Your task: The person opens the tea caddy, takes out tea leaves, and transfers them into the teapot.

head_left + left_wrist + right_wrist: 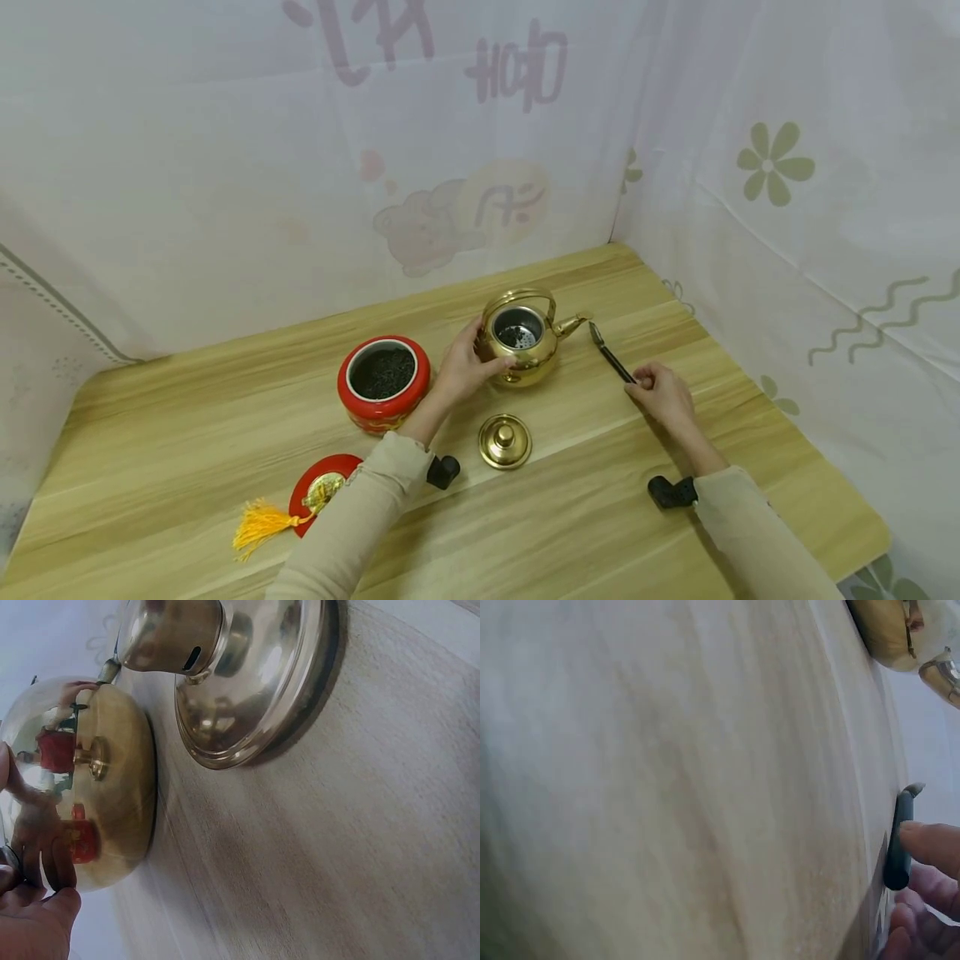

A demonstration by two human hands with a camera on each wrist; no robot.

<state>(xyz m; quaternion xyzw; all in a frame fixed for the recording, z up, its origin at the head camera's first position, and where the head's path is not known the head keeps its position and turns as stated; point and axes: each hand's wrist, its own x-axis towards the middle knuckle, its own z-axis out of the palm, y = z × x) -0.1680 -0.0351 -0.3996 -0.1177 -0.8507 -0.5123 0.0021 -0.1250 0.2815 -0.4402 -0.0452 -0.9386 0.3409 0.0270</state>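
Nearest, at the lower left of the frame, a red lid (pixel 318 483) with a yellow tassel (pixel 262 525) lies partly behind the left sleeve (pixel 367 512); right of it, at the lower middle, a gold lid (pixel 506 442) rests knob up on the wooden table (pixel 577 533). Further back, left of centre, stands a red jar (pixel 386 410) of dark leaves (pixel 384 372). Right of centre, the right hand (pixel 666 396) pinches the end of a black-handled spoon (pixel 617 362), whose head points up-left; whether it bears anything is too small to tell. A grip nearer the head would probably steady it, and the tip is best kept clear of the spout (pixel 572 325) close by. Farther back, just right of the middle, the gold teapot (pixel 534 358) stands lidless, some leaves in its metal strainer (pixel 519 321). The left hand (pixel 467 364) grips its side, thumb in front; that hold should be firm but light, keeping the pot upright.
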